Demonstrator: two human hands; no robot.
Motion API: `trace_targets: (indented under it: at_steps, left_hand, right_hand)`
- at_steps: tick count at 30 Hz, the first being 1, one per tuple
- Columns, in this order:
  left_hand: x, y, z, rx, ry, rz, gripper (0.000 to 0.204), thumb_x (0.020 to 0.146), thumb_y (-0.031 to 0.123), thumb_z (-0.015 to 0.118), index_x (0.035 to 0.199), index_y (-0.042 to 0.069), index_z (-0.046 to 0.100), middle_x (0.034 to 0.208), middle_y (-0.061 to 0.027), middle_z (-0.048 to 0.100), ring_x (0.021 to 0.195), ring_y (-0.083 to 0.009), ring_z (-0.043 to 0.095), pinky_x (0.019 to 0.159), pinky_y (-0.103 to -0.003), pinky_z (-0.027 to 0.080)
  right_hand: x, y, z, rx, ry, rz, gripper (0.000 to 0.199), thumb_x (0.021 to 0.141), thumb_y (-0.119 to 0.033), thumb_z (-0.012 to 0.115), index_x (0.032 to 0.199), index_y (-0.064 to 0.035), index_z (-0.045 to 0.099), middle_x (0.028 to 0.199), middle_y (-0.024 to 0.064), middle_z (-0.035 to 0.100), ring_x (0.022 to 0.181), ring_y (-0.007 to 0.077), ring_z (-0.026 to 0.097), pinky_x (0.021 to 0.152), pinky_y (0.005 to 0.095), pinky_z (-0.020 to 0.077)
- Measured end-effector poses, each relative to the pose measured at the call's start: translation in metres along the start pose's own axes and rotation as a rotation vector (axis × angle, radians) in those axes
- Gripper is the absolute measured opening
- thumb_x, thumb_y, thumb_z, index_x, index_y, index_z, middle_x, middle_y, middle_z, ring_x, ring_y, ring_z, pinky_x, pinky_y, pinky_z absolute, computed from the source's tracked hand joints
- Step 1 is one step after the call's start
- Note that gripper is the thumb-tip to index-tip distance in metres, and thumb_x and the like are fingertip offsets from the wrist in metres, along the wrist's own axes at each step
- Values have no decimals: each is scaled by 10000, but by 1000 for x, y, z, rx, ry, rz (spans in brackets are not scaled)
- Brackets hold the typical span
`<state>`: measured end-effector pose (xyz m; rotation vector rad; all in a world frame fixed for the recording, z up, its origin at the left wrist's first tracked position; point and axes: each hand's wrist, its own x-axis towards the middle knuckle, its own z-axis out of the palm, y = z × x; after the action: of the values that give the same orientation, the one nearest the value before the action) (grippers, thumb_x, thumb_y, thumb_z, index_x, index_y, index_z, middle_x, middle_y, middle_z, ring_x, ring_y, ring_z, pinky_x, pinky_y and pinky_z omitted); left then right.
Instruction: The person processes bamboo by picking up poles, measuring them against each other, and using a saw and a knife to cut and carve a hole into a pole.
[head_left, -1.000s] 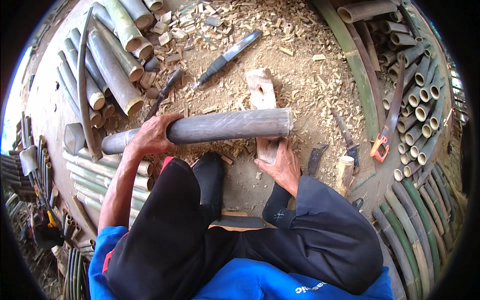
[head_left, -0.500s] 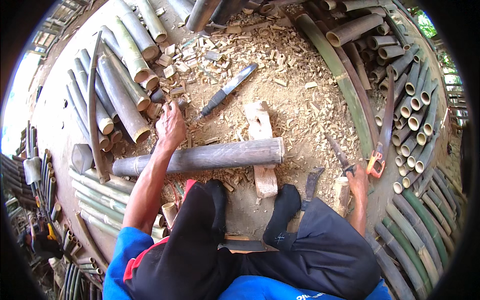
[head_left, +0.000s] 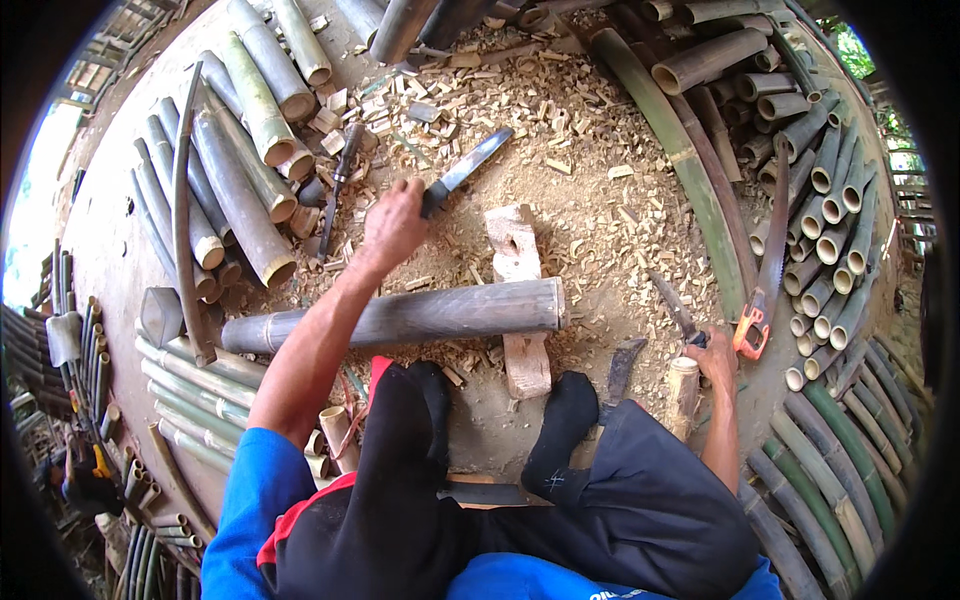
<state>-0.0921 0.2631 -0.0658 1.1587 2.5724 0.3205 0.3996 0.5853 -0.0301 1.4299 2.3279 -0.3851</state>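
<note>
My left hand [head_left: 392, 226] is stretched forward and closed around the handle of a long knife [head_left: 468, 170] lying on the chip-strewn ground. A grey bamboo pole [head_left: 400, 315] lies across a wooden block [head_left: 518, 290] in front of my feet in black socks [head_left: 560, 425]. My right hand [head_left: 716, 357] is low at the right, gripping the dark handle of a small blade [head_left: 672, 308] beside a short wooden mallet [head_left: 683, 395]. A curved dark blade [head_left: 622, 366] lies between my right foot and the mallet.
Cut bamboo sections [head_left: 240, 170] are piled at the upper left, with a curved dark strip [head_left: 183, 215] across them. Bundled bamboo tubes [head_left: 830, 220] fill the right. An orange-handled saw [head_left: 762, 290] lies by a long green pole [head_left: 680, 160]. Wood chips cover the ground.
My left hand left the grey pole, reached forward and took hold of the knife handle. My right hand moved from the block out to the right, onto the small blade's handle.
</note>
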Motion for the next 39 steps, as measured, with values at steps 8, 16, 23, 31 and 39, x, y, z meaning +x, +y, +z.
trace_targets:
  at_steps: [8, 16, 23, 31, 39]
  left_hand:
    - [-18, 2, -43, -59, 206, 75, 747, 800, 314, 853, 1404, 36, 512, 1277, -228, 602, 1152, -380, 604, 1026, -501, 507]
    - [-131, 31, -23, 43, -325, 139, 740, 613, 317, 942, 1188, 58, 555, 1053, -137, 672, 989, -344, 672, 923, -471, 538]
    - [-114, 8, -41, -119, -458, 115, 604, 577, 308, 855, 1078, 54, 633, 939, -212, 714, 936, -415, 693, 853, -504, 520]
    - [-122, 13, -40, -85, -414, 93, 572, 555, 293, 859, 1029, 55, 645, 914, -204, 717, 917, -404, 699, 808, -494, 532]
    - [-116, 20, -41, -89, -406, 79, 612, 517, 292, 882, 1018, 53, 625, 931, -202, 715, 925, -404, 696, 816, -488, 531]
  right_hand:
    - [-11, -8, -12, 226, 330, -153, 335, 870, -276, 672, 1066, -32, 553, 848, 148, 622, 756, 290, 661, 671, 435, 515]
    - [-91, -152, -4, 1148, -477, -135, 483, 935, -77, 684, 1307, -44, 377, 878, 49, 599, 621, 115, 595, 506, 269, 535]
    - [-121, -185, 11, 714, -284, -439, 545, 994, -171, 652, 1468, -58, 408, 998, 200, 696, 863, 314, 724, 715, 399, 572]
    - [-127, -222, -39, 501, -25, -682, 542, 985, -173, 670, 1433, 6, 423, 1159, 309, 664, 977, 471, 698, 797, 480, 571]
    - [-92, -223, 2, 391, 37, -812, 364, 985, -145, 661, 1257, 13, 479, 946, 218, 693, 722, 375, 726, 595, 445, 600]
